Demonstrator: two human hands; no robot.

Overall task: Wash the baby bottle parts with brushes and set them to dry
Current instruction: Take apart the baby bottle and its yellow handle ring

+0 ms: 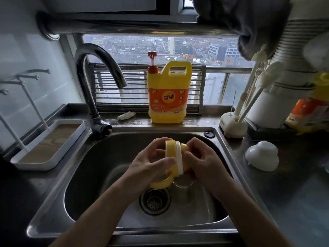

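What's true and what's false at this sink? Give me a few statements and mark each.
1. The left hand and the right hand both hold the yellow bottle top over the sink. True.
2. The soap jug lies in the sink. False: it stands upright on the ledge behind it.
3. The brushes stand in a holder right of the sink. True.
4. The white cap lies in the sink. False: it rests on the counter at right.
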